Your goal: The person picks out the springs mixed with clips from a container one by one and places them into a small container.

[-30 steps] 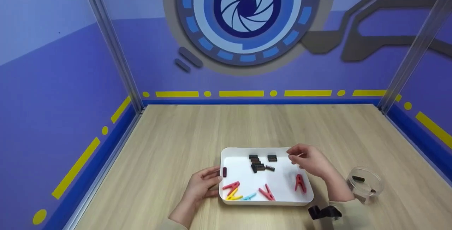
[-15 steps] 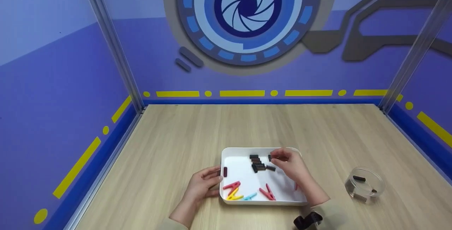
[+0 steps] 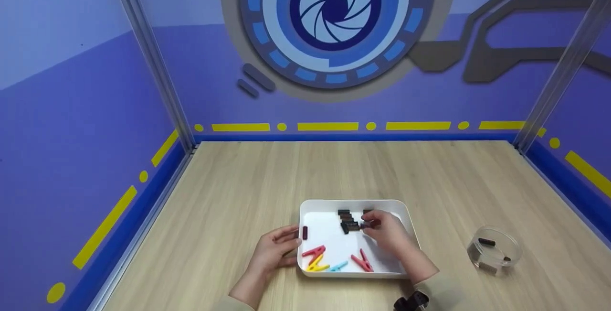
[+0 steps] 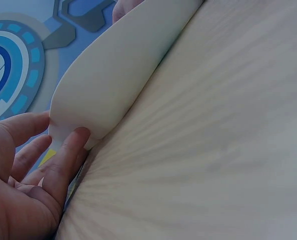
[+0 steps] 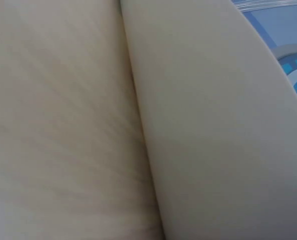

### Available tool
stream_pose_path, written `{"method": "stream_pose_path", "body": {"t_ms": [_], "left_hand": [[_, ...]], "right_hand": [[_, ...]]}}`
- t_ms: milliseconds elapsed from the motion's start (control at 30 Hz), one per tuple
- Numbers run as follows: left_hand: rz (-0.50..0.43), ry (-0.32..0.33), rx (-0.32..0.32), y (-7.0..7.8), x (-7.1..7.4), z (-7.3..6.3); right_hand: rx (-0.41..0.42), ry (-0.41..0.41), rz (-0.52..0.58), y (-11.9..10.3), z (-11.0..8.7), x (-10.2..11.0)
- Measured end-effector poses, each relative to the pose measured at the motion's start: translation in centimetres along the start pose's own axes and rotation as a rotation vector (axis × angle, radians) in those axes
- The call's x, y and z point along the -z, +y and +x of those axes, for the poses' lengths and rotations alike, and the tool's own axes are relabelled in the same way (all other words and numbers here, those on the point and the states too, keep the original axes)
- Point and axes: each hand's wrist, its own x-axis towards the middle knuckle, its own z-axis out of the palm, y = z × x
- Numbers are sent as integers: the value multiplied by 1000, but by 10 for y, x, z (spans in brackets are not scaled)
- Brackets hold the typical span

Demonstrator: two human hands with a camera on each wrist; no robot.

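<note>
A white tray (image 3: 329, 274) lies on the table in the head view. My left hand (image 3: 276, 249) touches its left wall from outside, thumb and fingers fairly relaxed. In the left wrist view, the fingertips of the left hand (image 4: 33, 170) rest against the tray's outer wall (image 4: 108, 75). My right hand (image 3: 389, 232) reaches in over the right side and pinches a small black chip with pins (image 3: 365, 225), partly hidden by the fingertips. Left of it lies a cluster of similar black chips (image 3: 346, 218); another (image 3: 368, 211) is half covered behind the hand. The right wrist view shows only the tray's outer wall (image 5: 213, 120), no hand.
Inside the tray lie a dark red piece (image 3: 305, 232), red clothespins (image 3: 363, 261), a yellow clothespin (image 3: 316, 264) and a light blue clothespin (image 3: 338, 266). A clear round tub (image 3: 496, 249) with a few dark pieces stands to the right.
My right hand has moved left and down from the tray's far right corner to the chip it pinches. Its forearm now covers the red clothespin at right. The left hand stays put.
</note>
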Motion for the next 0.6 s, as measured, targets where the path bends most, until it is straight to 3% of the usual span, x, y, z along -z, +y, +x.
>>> {"method": "stream_pose_path", "body": {"t_ms": [133, 333, 600], "left_hand": [[2, 4, 7, 1, -1, -1], [4, 5, 11, 1, -1, 0], [-4, 6, 13, 2, 0, -1]], "right_hand": [[-12, -5, -87, 1, 0, -1], [55, -7, -174, 4, -2, -1], [98, -38, -190, 4, -1, 2]]}}
